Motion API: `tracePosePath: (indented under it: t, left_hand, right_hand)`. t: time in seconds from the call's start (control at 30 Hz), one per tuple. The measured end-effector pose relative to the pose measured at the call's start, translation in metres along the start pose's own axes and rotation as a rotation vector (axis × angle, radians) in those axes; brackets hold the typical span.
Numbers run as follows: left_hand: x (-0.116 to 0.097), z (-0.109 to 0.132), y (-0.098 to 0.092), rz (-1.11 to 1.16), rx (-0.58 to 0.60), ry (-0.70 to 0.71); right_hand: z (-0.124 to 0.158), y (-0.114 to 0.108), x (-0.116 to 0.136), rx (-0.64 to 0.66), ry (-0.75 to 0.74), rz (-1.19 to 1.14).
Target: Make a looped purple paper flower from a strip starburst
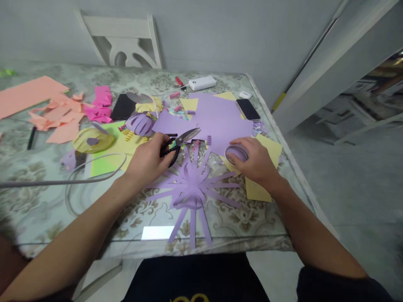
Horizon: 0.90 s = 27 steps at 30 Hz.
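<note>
My left hand (150,158) is closed on the black handles of a pair of scissors (189,135), whose dark blades point to the right. On the other side, my right hand (256,158) grips the rim of a round roll of clear tape (236,147) between thumb and fingers. Between my forearms lies a purple paper starburst (192,184), its thin strips spread outward and some curled up at the centre. Behind it are purple sheets (223,119), with yellow paper (258,189) showing near my right hand.
Yellow (91,140) and purple (140,123) paper-strip balls sit at left, near crumpled orange paper (59,113) and pink paper (100,105). A grey cable (63,183) crosses the left side. A phone (247,110) and white power bank (202,83) lie farther back.
</note>
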<state>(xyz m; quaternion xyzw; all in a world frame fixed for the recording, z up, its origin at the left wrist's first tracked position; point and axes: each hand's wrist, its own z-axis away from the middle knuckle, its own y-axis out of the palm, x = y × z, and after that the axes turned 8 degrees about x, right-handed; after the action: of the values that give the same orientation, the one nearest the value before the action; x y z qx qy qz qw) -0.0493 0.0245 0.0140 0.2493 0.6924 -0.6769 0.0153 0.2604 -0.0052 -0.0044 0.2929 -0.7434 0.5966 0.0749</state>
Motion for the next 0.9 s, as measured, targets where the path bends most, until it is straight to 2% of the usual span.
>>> tracePosePath:
  t: [0.13,0.37,0.43,0.6,0.67,0.8,0.9]
  left_hand:
    - [0.001,0.0,-0.001,0.007,-0.023,0.009]
    - [0.005,-0.001,-0.002,0.023,-0.04,0.076]
    - [0.004,-0.001,-0.002,0.021,-0.037,0.084]
    - [0.001,0.0,-0.004,0.02,-0.048,0.099]
    - [-0.001,0.001,-0.005,0.012,-0.046,0.115]
    - [-0.005,0.002,-0.005,-0.005,-0.043,0.12]
    - [-0.007,0.004,-0.005,-0.029,-0.045,0.116]
  right_hand:
    - [-0.002,0.001,-0.02,0.129,0.027,0.089]
    - [0.002,0.006,-0.024,0.257,0.046,0.09]
    - [0.001,0.004,-0.021,0.229,0.053,0.074]
    - [0.0,-0.006,-0.003,-0.088,0.054,-0.084]
    - [0.001,-0.008,0.005,-0.149,0.03,-0.182]
    - [0.005,-0.005,0.013,-0.13,-0.047,-0.346]
    - [0.008,0.001,0.017,-0.035,-0.043,-0.527]
